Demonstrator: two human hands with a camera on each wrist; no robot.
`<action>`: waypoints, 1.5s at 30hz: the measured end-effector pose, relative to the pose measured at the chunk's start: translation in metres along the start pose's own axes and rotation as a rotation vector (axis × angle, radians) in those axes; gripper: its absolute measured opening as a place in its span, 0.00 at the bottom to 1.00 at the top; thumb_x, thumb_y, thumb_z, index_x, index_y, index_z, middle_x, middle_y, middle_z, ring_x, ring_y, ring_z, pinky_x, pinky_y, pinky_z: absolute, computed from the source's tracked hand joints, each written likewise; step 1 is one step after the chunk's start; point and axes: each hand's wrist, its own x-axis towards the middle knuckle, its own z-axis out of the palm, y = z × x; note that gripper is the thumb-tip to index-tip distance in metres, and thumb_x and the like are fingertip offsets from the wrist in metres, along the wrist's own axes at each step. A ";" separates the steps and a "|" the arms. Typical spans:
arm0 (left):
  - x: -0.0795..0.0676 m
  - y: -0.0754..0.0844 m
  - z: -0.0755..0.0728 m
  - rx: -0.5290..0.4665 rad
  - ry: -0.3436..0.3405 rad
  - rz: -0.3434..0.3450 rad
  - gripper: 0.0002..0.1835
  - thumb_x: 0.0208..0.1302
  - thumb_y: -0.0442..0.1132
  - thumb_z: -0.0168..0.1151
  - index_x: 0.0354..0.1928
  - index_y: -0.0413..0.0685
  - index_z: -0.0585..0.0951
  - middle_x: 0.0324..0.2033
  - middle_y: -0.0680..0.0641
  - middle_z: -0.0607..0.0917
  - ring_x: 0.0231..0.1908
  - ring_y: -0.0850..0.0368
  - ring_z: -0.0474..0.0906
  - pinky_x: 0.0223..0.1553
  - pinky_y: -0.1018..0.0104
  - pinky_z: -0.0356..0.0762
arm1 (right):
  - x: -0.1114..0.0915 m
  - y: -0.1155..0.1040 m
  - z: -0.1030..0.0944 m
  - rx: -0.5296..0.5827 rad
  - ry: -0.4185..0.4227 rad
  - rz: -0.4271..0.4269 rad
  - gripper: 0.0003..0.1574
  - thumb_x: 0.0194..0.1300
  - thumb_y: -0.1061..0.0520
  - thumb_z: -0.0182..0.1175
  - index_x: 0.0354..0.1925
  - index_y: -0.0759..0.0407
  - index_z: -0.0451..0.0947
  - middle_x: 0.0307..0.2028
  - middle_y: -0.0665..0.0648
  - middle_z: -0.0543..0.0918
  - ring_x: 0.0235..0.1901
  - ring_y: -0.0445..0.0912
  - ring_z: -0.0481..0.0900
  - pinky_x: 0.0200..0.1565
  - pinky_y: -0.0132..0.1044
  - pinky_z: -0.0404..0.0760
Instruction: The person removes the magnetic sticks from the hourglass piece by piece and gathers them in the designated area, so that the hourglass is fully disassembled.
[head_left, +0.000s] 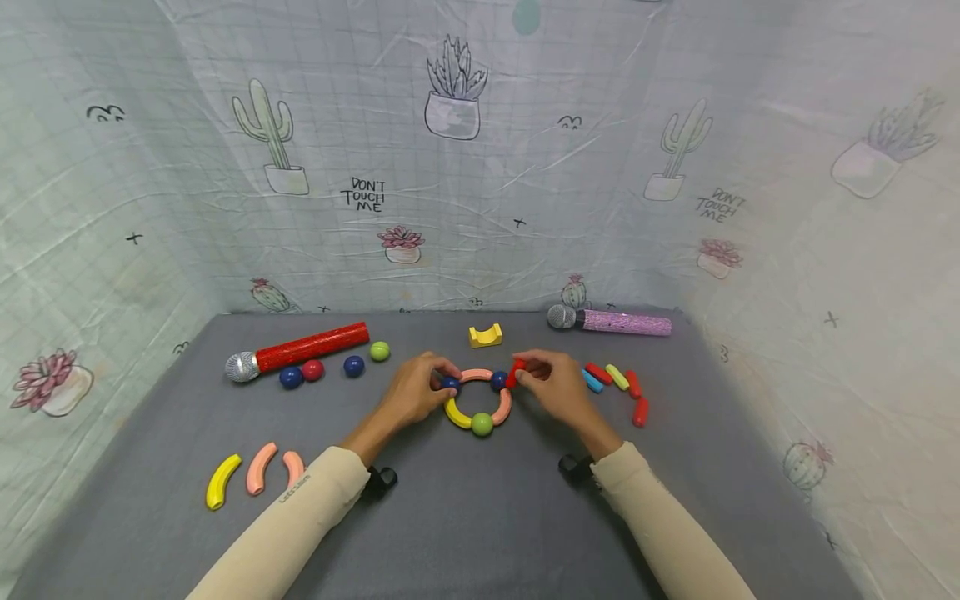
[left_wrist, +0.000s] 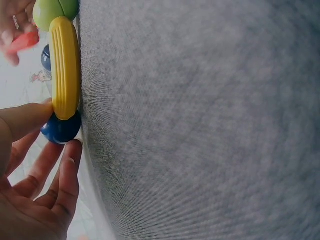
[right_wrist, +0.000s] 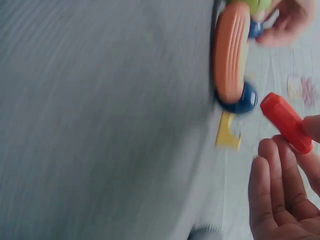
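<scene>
A closed ring of curved sticks and balls lies on the grey table. It has a yellow curved stick (left_wrist: 65,70), a green ball (head_left: 482,424), peach curved sticks (right_wrist: 232,52) and two blue balls. My left hand (head_left: 412,388) holds the ring's left blue ball (left_wrist: 62,129) between thumb and fingers. Between thumb and fingertips, my right hand (head_left: 557,385) pinches a short red stick (right_wrist: 286,122). In the right wrist view, one end of that stick points toward the ring's right blue ball (right_wrist: 241,98), with a small gap showing.
Short red, blue and yellow sticks (head_left: 617,377) lie right of my right hand. A yellow cradle-shaped block (head_left: 485,335) stands behind the ring. A red microphone (head_left: 311,347), a pink one (head_left: 626,322), loose balls (head_left: 354,366) and curved sticks (head_left: 261,468) lie around.
</scene>
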 end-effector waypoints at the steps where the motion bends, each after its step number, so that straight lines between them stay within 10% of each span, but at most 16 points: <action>1: 0.000 0.000 0.000 0.000 0.000 -0.001 0.11 0.64 0.39 0.78 0.47 0.57 0.90 0.43 0.51 0.86 0.40 0.55 0.83 0.45 0.57 0.81 | -0.001 0.004 -0.006 -0.022 0.008 0.007 0.19 0.71 0.58 0.70 0.58 0.57 0.88 0.42 0.56 0.91 0.40 0.47 0.88 0.46 0.41 0.87; 13: 0.000 0.000 0.000 0.002 -0.008 0.000 0.10 0.64 0.38 0.78 0.47 0.56 0.90 0.44 0.49 0.86 0.39 0.56 0.82 0.43 0.59 0.80 | -0.012 0.047 -0.062 -0.271 0.042 0.096 0.10 0.64 0.61 0.72 0.45 0.56 0.86 0.31 0.55 0.90 0.33 0.47 0.86 0.39 0.41 0.80; 25: 0.001 0.003 -0.001 0.002 -0.006 -0.007 0.11 0.64 0.39 0.78 0.47 0.57 0.90 0.44 0.51 0.86 0.40 0.56 0.82 0.44 0.58 0.80 | -0.008 0.056 -0.077 -0.545 0.021 0.122 0.13 0.63 0.59 0.73 0.46 0.61 0.89 0.29 0.56 0.86 0.29 0.52 0.79 0.33 0.44 0.75; 39: 0.002 0.003 0.000 0.028 0.009 0.010 0.13 0.67 0.38 0.75 0.53 0.54 0.89 0.48 0.50 0.87 0.45 0.52 0.84 0.49 0.55 0.83 | -0.011 0.047 -0.062 -0.509 0.075 -0.042 0.17 0.59 0.60 0.78 0.47 0.60 0.88 0.37 0.59 0.91 0.37 0.54 0.89 0.43 0.54 0.83; 45: -0.007 0.015 -0.001 0.064 0.059 0.087 0.14 0.66 0.39 0.76 0.53 0.54 0.89 0.51 0.47 0.88 0.50 0.48 0.83 0.53 0.50 0.81 | -0.010 0.020 -0.044 -0.295 -0.070 -0.122 0.21 0.62 0.58 0.78 0.53 0.61 0.88 0.48 0.62 0.91 0.48 0.57 0.89 0.52 0.55 0.86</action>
